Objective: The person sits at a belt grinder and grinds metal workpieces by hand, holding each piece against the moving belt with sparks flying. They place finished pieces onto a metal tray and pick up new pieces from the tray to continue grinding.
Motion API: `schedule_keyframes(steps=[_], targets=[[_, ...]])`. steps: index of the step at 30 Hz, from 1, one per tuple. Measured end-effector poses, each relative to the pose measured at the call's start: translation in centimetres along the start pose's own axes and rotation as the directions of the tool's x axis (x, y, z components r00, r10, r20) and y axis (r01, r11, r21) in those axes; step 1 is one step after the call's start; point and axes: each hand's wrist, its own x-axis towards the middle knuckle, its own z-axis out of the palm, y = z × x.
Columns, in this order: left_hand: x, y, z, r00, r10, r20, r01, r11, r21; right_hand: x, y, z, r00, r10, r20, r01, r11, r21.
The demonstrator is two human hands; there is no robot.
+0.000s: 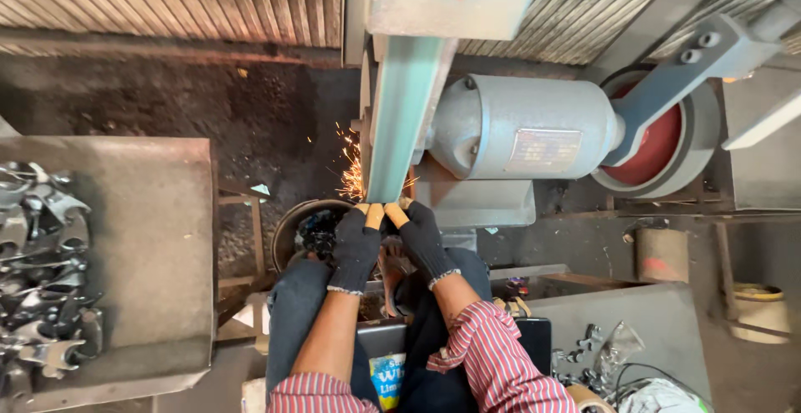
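dirt floor, one sanding belt — sparks, two gloved hands — left hand, right hand

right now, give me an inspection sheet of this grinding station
surface: grey metal tray at left, dusty floor below
job's things: green grinding belt throwing sparks; the piece pressed to it is hidden
clutter: pile of metal parts on the tray, more parts at right
grippers: left hand and right hand, dark gloves, together at the belt
cables: black cable lower right
surroundings: grey motor, red wheel, corrugated wall
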Motion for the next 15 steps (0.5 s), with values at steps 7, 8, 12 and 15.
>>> schedule_keyframes(steps=[7, 8, 12, 15], targets=[[-0.9, 1.2, 1.5, 0.987, -0.081, 0.137, 0.075, 0.996, 0.047, -1.6, -0.9, -0.8, 0.989, 0.102, -0.106, -0.084, 0.983, 0.164], [-0.8, 1.8, 1.1, 0.987, -0.002, 0.160, 0.011, 0.998, -0.057, -2.3, -1.0, -1.0, 0.982, 0.114, -0.150, -0.090, 0.984, 0.155], [-0.4, 3.2, -2.1, 0.826, 0.034, 0.563, 0.201, 0.915, -0.350, -5.8, -0.7, -2.7, 0.972, -0.197, -0.127, 0.191, 0.980, -0.058], [-3.2, 2.8, -5.2, 0.878, 0.135, 0.459, 0.105, 0.882, -0.459, -7.9, 0.8, -4.2, 0.909, -0.410, 0.069, 0.404, 0.833, -0.377]])
